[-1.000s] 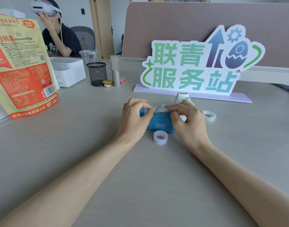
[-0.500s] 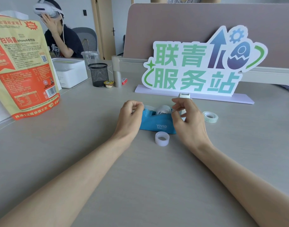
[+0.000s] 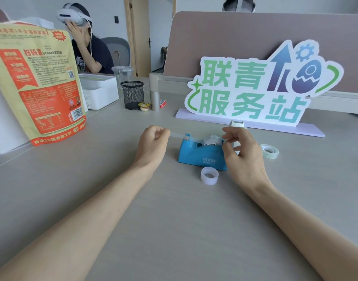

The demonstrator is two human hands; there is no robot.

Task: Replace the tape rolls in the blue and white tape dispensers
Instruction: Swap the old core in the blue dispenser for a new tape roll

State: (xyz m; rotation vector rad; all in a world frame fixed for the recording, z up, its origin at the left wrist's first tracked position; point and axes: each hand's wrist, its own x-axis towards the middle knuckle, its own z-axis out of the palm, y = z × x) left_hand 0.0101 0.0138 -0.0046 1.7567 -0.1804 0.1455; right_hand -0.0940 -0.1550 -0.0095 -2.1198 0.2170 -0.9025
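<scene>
Far left, a printed snack bag stands upright on the grey table. Behind it to the right sit a white box, a clear plastic cup and a black mesh pen holder, with a small sealed cup touching the holder's base.

The left hand is closed into a fist just left of the blue dispenser. It pinches the free end of a clear tape strip. The strip runs taut from the fist, across the cutter at the dispenser's left tip, to the loaded roll seated in the dispenser's well.

The blue dispenser stands flat on the table at centre, cutter end pointing left. Just in front of it a loose translucent tape ring stands on its edge face, apart from the dispenser.

The right hand sits at the dispenser's rear end, fingers loosely curled, forefinger above the loaded roll and thumb beside the dispenser's back edge. Whether it grips the roll or the body cannot be told from this angle. The two hands are apart, one at each end of the dispenser.

Behind the right hand, the white dispenser shows only its top. To the right a clear tape roll lies flat on the table. A green-lettered sign stands at the back.
</scene>
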